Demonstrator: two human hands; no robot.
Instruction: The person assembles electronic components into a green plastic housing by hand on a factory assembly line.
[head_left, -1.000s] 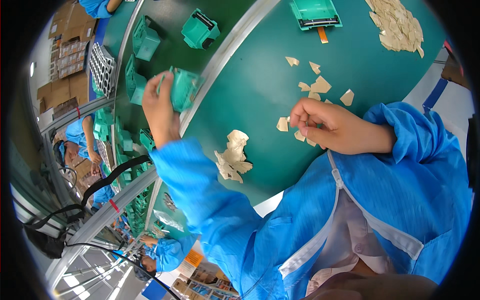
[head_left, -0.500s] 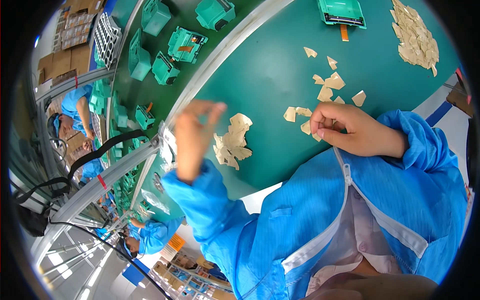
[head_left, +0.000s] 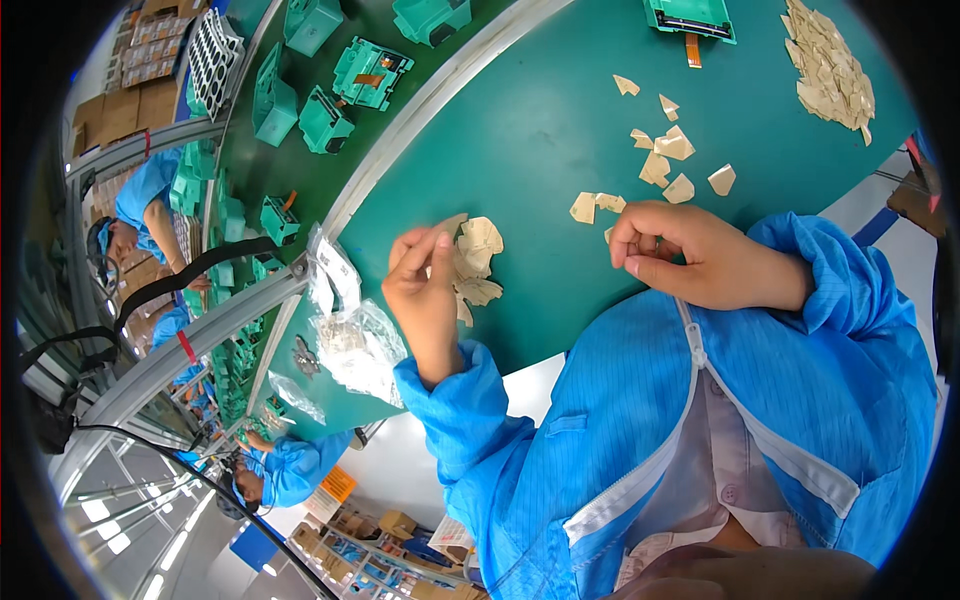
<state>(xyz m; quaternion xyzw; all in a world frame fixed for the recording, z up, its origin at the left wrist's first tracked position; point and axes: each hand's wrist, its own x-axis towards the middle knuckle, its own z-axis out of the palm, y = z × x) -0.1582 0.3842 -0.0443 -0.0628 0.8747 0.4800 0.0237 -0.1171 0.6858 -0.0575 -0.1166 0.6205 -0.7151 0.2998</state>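
My left hand (head_left: 425, 295) is at the left pile of thin, cream-coloured flat pieces (head_left: 480, 245). Its thumb and fingers pinch one cream piece (head_left: 453, 223), whose edge shows at the fingertips. My right hand (head_left: 705, 260) rests low over the green table with its fingers curled and thumb drawn in; what they hold, if anything, is hidden. Just beyond its fingertips lie loose angular cream pieces (head_left: 583, 207), and several more (head_left: 674, 143) are scattered farther up the table.
A large heap of cream pieces (head_left: 828, 70) lies at the far right. A green plastic housing (head_left: 692, 15) with an orange ribbon cable stands at the far edge. Clear plastic bags (head_left: 360, 345) sit left of my left hand. Beyond a metal rail (head_left: 430, 110) are more green housings (head_left: 370, 75) and co-workers.
My left hand has moved right and down to the left pile, its fingers closing on a cream piece. My right hand has barely moved. The plastic bags have come into fuller view.
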